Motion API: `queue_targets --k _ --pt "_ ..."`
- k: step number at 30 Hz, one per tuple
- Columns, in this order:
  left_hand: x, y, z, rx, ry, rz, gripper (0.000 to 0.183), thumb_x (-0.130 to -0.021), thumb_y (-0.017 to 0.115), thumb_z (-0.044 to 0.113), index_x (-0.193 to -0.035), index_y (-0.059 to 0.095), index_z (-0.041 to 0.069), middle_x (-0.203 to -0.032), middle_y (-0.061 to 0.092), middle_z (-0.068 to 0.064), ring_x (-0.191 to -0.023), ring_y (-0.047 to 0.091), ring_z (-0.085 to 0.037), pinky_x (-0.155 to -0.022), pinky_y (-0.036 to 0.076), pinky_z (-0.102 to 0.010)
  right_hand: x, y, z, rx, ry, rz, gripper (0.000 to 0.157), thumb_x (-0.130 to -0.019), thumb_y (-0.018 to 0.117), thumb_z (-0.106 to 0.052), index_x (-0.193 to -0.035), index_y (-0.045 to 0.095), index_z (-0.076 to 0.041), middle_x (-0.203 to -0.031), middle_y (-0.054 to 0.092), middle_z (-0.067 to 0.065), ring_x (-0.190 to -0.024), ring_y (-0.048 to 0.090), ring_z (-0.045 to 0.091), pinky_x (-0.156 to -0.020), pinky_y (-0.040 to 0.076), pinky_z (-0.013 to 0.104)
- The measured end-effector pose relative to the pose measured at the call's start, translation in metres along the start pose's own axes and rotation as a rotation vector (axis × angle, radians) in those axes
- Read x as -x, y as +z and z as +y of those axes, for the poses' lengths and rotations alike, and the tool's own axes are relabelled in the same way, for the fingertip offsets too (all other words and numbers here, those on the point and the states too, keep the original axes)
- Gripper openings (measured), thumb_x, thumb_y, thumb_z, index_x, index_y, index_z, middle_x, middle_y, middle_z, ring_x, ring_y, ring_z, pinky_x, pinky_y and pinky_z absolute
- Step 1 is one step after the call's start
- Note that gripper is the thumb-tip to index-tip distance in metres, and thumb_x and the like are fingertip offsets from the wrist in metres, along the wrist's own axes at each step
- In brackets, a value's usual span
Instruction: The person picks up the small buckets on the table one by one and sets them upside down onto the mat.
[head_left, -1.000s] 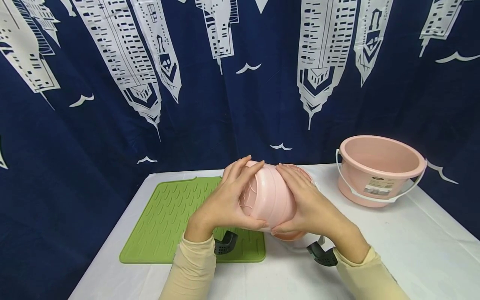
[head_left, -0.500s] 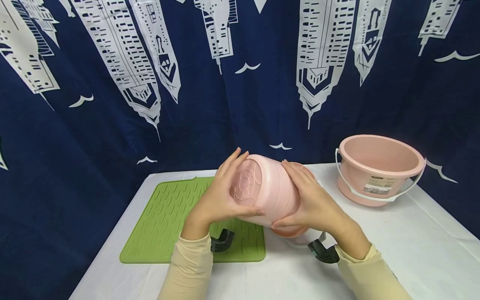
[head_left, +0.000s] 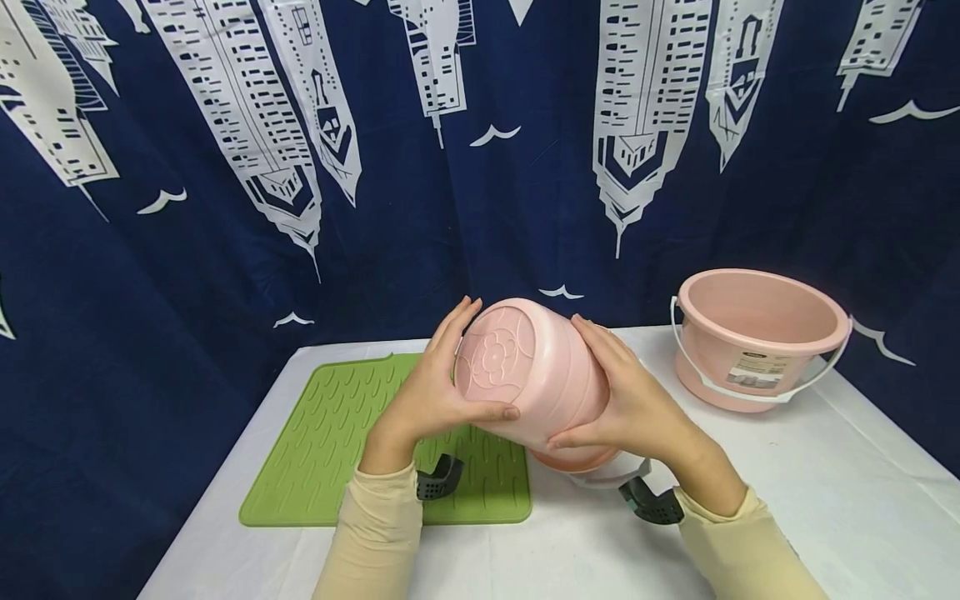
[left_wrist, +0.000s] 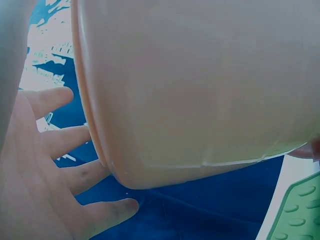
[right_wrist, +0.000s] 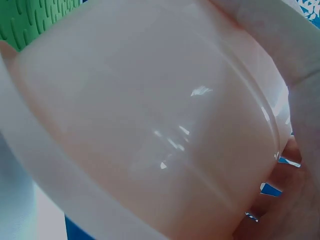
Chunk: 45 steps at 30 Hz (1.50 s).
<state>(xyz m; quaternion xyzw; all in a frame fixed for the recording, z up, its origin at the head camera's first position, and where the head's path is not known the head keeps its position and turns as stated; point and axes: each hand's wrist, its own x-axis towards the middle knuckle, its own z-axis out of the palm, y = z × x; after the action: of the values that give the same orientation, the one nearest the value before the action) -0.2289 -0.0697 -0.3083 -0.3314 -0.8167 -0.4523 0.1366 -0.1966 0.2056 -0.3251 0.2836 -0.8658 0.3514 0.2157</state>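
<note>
A small pink bucket is held up in the middle of the head view, tipped sideways. Its base, with a raised flower pattern, faces left and toward me; its mouth points right and down, so the inside is hidden. My left hand spans the base end, thumb on the near side and fingers spread along the far edge. Around the side wall nearer the rim, my right hand grips with thumb below and fingers above. A white handle hangs under the rim. The bucket wall fills most of the right wrist view.
A green ridged mat lies on the left of the white-covered table, partly below the held bucket. At the back right stands a larger pink bucket, upright with its white handle down. A dark blue printed curtain hangs behind.
The small bucket has turned so its patterned base shows more fully, and its base end has risen slightly. My left hand has shifted a little left; my right hand has moved slightly right.
</note>
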Motion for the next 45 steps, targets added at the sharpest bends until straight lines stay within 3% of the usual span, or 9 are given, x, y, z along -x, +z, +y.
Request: queue_targets --k 10,18,27,33,38,45 --pt "0.0 -0.002 -0.002 0.104 0.071 -0.004 0.126 -0.059 0.099 0.028 -0.16 0.025 0.028 -0.164 0.02 0.007 -0.147 0.025 -0.014 -0.114 0.029 -0.048 0.0 -0.002 0.002 -0.101 0.028 0.051 0.139 -0.047 0.101 -0.048 -0.16 0.028 -0.014 -0.159 0.033 0.009 -0.142 0.034 0.029 -0.11 0.034 0.053" --pt "-0.002 -0.002 -0.01 0.2 0.116 -0.013 0.131 -0.061 0.087 0.069 -0.161 0.021 0.017 -0.156 0.036 -0.005 -0.14 0.036 -0.021 -0.109 0.033 -0.054 -0.002 -0.003 0.005 -0.195 -0.001 0.106 0.135 -0.046 0.104 -0.034 -0.159 0.032 -0.018 -0.155 0.038 0.001 -0.137 0.04 0.02 -0.11 0.03 0.019" --pt "-0.003 0.001 -0.015 0.291 0.082 -0.034 0.139 -0.059 0.088 0.068 -0.162 0.013 0.011 -0.164 0.023 -0.002 -0.144 0.033 -0.018 -0.11 0.035 -0.05 -0.003 -0.002 0.006 -0.24 0.006 0.119 0.136 -0.045 0.105 -0.027 -0.159 0.031 -0.02 -0.154 0.04 0.0 -0.135 0.041 0.013 -0.109 0.032 0.019" --pt "-0.003 0.002 -0.017 0.351 0.082 -0.054 0.142 -0.057 0.089 0.068 -0.162 0.009 0.015 -0.162 0.027 -0.002 -0.141 0.037 -0.018 -0.113 0.033 -0.043 -0.002 -0.001 0.006 -0.25 0.002 0.125 0.136 -0.044 0.105 -0.025 -0.159 0.031 -0.02 -0.154 0.041 -0.001 -0.135 0.042 0.013 -0.108 0.033 0.018" --pt "-0.003 0.003 -0.018 0.383 0.078 -0.051 0.142 -0.056 0.093 0.063 -0.162 0.008 0.023 -0.162 0.026 0.001 -0.142 0.034 -0.019 -0.117 0.025 -0.045 -0.002 0.001 0.007 -0.286 -0.012 0.129 0.136 -0.045 0.105 -0.019 -0.159 0.03 -0.02 -0.153 0.041 -0.001 -0.133 0.043 0.014 -0.107 0.035 0.019" --pt "-0.002 0.004 -0.017 0.391 0.059 -0.021 0.139 -0.056 0.093 0.062 -0.162 0.011 0.026 -0.159 0.032 0.001 -0.136 0.042 -0.02 -0.112 0.033 -0.047 -0.004 0.003 0.008 -0.343 -0.011 0.088 0.137 -0.046 0.105 -0.014 -0.159 0.027 -0.025 -0.153 0.04 -0.002 -0.133 0.043 0.016 -0.108 0.035 0.02"
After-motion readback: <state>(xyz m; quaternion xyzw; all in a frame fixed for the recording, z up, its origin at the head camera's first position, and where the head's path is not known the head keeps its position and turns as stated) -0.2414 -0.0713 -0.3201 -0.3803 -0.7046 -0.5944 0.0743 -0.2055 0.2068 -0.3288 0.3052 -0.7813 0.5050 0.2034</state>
